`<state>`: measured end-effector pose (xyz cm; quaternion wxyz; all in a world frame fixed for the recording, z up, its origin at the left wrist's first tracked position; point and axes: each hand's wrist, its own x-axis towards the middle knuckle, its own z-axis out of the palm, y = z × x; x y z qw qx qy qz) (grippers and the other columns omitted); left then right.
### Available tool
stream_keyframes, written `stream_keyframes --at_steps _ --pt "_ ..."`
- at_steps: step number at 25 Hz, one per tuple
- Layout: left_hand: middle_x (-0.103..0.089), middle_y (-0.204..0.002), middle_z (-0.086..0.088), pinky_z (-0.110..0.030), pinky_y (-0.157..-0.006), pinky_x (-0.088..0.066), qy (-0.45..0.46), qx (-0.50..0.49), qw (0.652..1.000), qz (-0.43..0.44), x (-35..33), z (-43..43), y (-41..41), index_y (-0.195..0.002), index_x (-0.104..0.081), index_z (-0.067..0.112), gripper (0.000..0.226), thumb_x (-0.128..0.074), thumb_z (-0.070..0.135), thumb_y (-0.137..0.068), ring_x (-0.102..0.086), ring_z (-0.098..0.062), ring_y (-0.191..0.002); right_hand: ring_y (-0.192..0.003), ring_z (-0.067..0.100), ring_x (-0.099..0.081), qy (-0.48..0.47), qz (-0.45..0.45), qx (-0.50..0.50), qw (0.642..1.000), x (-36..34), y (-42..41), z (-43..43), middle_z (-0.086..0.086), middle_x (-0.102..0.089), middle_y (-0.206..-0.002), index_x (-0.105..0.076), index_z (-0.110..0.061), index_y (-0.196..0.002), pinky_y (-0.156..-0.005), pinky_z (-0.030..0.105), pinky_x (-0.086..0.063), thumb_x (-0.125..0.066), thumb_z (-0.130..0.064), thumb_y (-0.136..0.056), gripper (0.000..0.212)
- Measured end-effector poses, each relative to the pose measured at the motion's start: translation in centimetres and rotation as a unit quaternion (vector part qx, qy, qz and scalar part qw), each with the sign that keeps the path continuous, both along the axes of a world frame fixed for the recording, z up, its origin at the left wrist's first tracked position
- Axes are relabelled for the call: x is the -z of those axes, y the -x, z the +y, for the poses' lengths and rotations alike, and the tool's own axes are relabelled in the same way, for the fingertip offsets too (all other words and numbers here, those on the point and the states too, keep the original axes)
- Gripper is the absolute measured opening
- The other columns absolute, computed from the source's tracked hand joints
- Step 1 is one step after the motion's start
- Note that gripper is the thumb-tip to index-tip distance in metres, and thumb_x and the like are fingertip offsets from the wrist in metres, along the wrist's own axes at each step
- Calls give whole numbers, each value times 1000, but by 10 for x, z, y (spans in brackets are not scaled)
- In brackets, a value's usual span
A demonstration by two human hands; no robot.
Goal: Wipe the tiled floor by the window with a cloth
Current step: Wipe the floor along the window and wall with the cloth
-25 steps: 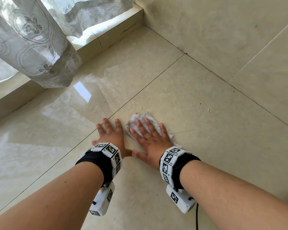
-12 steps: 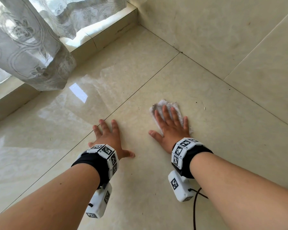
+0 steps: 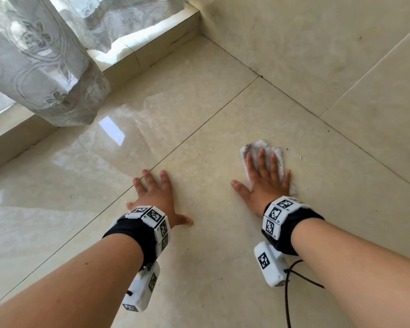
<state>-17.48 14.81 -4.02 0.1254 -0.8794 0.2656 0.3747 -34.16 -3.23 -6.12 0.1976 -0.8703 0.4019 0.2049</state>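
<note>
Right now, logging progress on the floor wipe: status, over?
Right hand flat, pressing the white fluffy cloth on the glossy beige tiled floor. Left hand flat on bare tile. Small specks just beyond cloth.

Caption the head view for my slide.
Right hand presses a white cloth on the tiled floor; left hand rests flat nearby.

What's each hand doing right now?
Left hand: open, fingers spread flat on the floor, holding nothing.
Right hand: open, straight fingers pressing the cloth to the floor.

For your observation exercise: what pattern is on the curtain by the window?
The curtain is sheer white with a floral and scroll lace pattern, seen best in the head view.
</note>
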Motion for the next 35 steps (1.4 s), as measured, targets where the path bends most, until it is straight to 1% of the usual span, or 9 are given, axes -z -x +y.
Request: stream_keyframes --at_steps 3,7,11,14,18,23,29,35 --pt "42 -151 -11 -71 -105 -25 6 5 1000 6 1 -6 8 -147 30 25 154 -82 71 -51 26 -39 -144 -132 13 47 0 -34 -105 994 -2 -7 15 -16 54 -138 39 -42 -136 -107 50 24 -13 -74 -88 78" --pt "42 -151 -13 -70 -105 -25 15 13 1000 10 -3 -18 15 -147 30 23 154 -82 70 -53 26 -40 -144 -133 11 45 -1 -38 -185 982 -10 -29 27 -17 52 -139 34 -42 -139 -107 49 26 -16 -63 -96 70" --pt "39 -152 -15 -69 -106 -26 16 25 1000 9 -9 -26 23 -148 29 22 152 -81 70 -55 24 -41 -144 -136 9 40 -48 -27 -215 975 -22 -46 29 -18 39 -149 18 -42 -149 -106 47 28 -21 -48 -101 61" --pt "39 -152 -15 -69 -107 -25 15 31 999 10 -15 -34 30 -149 28 22 151 -82 69 -55 24 -41 -145 -139 8 36 -70 -33 -232 970 -31 -56 27 -18 33 -153 12 -42 -151 -108 47 26 -23 -36 -102 60" --pt "39 -152 -14 -69 -108 -23 13 37 999 14 -21 -42 37 -149 29 22 151 -83 66 -56 24 -40 -145 -141 8 31 -71 -39 -230 970 -37 -65 25 -19 28 -155 8 -43 -152 -111 48 23 -25 -28 -102 61" --pt "39 -153 -14 -69 -108 -23 10 50 999 8 -26 -46 38 -150 27 23 149 -82 66 -57 24 -39 -145 -143 8 28 -63 -46 -215 973 -37 -75 14 -19 26 -156 6 -44 -151 -113 49 20 -21 -33 -102 57" --pt "42 -151 -13 -68 -109 -23 8 56 998 10 -27 -50 44 -149 28 23 149 -82 67 -58 26 -38 -144 -144 11 26 -43 -48 -139 988 -40 -79 -7 -15 24 -158 5 -41 -153 -113 51 17 -23 -25 -101 60" --pt "41 -152 -12 -68 -109 -24 7 59 998 7 -30 -53 46 -149 28 23 149 -81 67 -58 25 -38 -145 -144 11 26 -23 -49 -37 998 -41 -66 -38 -17 27 -157 9 -43 -151 -114 51 14 -25 -20 -103 64"
